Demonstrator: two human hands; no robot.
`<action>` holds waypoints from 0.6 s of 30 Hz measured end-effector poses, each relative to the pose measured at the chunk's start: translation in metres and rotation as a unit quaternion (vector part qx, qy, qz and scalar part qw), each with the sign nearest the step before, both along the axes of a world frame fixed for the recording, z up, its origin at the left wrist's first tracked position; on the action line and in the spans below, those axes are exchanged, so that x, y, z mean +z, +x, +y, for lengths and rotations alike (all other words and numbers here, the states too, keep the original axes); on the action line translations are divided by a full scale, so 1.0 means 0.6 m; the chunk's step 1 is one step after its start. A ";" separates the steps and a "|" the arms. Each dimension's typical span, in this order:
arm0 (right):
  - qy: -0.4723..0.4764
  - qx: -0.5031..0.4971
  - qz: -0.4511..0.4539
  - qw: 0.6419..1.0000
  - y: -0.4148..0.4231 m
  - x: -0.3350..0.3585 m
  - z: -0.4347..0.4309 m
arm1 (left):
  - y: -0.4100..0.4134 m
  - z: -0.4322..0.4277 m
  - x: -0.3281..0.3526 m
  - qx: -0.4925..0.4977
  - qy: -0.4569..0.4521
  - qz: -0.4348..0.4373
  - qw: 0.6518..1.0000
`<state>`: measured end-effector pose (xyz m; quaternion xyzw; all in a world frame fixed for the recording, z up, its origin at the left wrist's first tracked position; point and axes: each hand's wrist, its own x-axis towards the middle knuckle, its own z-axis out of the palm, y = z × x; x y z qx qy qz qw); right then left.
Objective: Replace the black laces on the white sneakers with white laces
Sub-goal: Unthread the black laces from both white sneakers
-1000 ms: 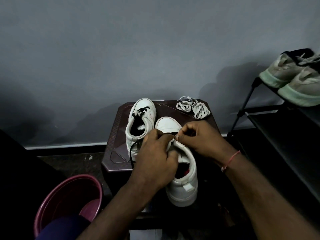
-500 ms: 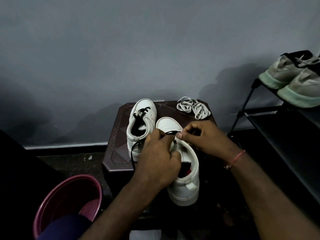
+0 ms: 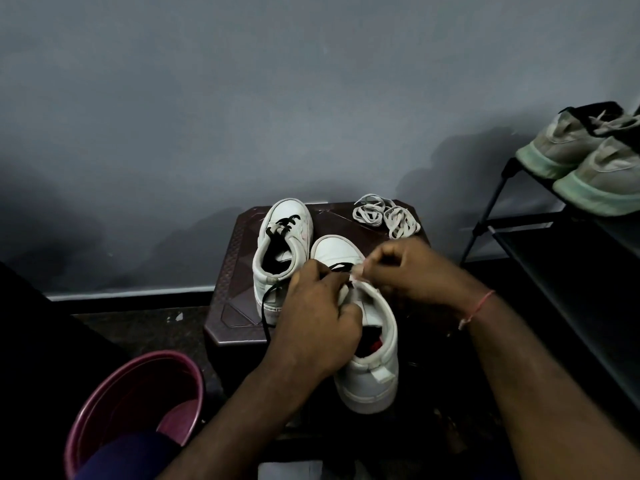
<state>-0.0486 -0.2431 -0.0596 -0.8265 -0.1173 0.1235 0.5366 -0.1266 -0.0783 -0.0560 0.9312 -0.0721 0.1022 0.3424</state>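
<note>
Two white sneakers stand on a dark brown stool (image 3: 239, 306). The left sneaker (image 3: 277, 247) has black laces; one lace end hangs down over the stool's front. The nearer right sneaker (image 3: 370, 372) is under both hands. My left hand (image 3: 318, 323) grips its tongue and left side, fingers curled over the eyelets. My right hand (image 3: 405, 271) pinches the black lace (image 3: 337, 266) at the sneaker's upper eyelets. Two coiled white laces (image 3: 386, 216) lie at the stool's back right corner.
A maroon plastic bucket (image 3: 138, 403) stands on the floor at the lower left. A black shoe rack (image 3: 554, 258) on the right carries a pair of grey sneakers with green soles (image 3: 588, 168). A grey wall rises right behind the stool.
My right hand has drawn up and to the right from the eyelets, still pinching the lace. My left hand has kept its hold on the sneaker.
</note>
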 end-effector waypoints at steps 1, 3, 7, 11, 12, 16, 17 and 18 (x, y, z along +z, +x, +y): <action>0.006 0.012 -0.006 1.000 -0.005 -0.008 0.008 | 0.002 0.000 -0.001 -0.001 0.002 0.002 1.000; 0.012 0.009 -0.040 0.999 -0.003 -0.017 0.016 | 0.004 -0.001 -0.002 -0.001 0.009 0.006 1.000; -0.043 0.030 -0.091 0.994 0.003 -0.010 0.021 | 0.002 -0.001 -0.004 -0.001 0.003 -0.009 1.000; -0.028 -0.077 -0.146 0.986 0.009 -0.012 0.042 | -0.002 -0.005 -0.007 0.002 0.010 -0.015 1.000; -0.020 -0.097 -0.146 0.984 0.011 -0.012 0.048 | -0.002 -0.006 -0.007 0.000 0.014 -0.016 1.000; -0.038 -0.095 -0.115 0.988 0.012 -0.010 0.048 | 0.001 -0.001 -0.005 0.004 -0.009 -0.014 1.000; -0.047 -0.084 -0.099 0.990 0.008 -0.011 0.042 | 0.002 0.001 -0.005 0.003 -0.013 -0.013 1.000; -0.054 -0.069 -0.085 0.993 0.005 -0.012 0.036 | 0.003 0.001 -0.005 0.003 -0.013 -0.013 1.000</action>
